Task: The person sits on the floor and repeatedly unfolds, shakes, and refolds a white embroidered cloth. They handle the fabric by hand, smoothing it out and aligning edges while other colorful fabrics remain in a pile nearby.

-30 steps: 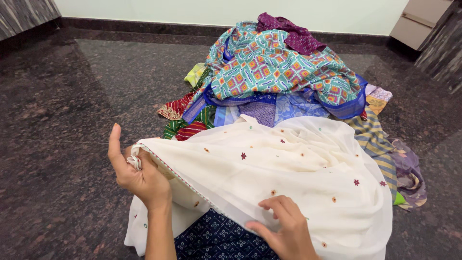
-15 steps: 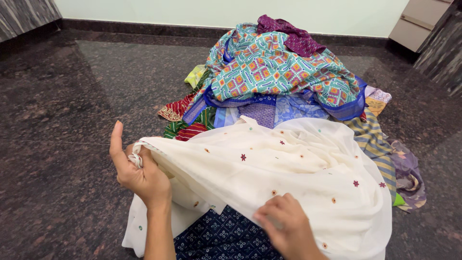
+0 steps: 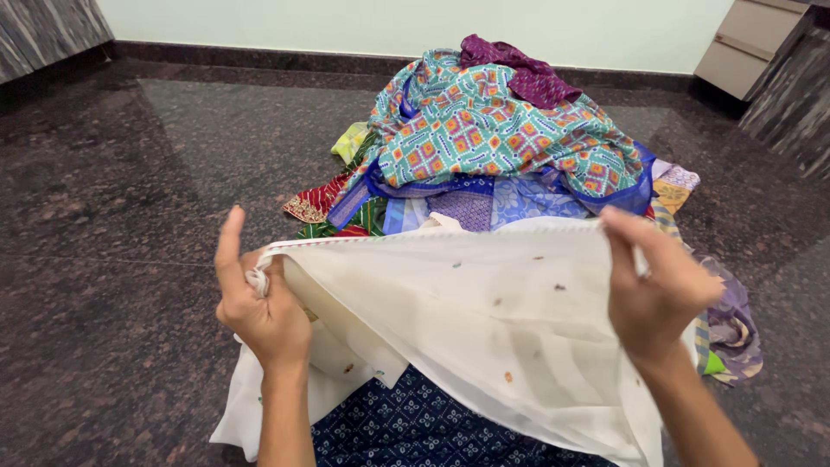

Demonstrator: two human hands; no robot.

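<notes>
Stretching between 2 hands — left hand [image 3: 259, 316], right hand [image 3: 653, 290] — white cloth [image 3: 484, 320].

Both hands [image 3: 259, 307] raised; fingers [image 3: 624, 232] seemingly pinched

Cream cloth [image 3: 484, 320], small dark motifs

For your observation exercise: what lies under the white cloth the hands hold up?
Under the white cloth shows a navy patterned fabric on the dark floor; how far it extends beneath is hidden.
</notes>
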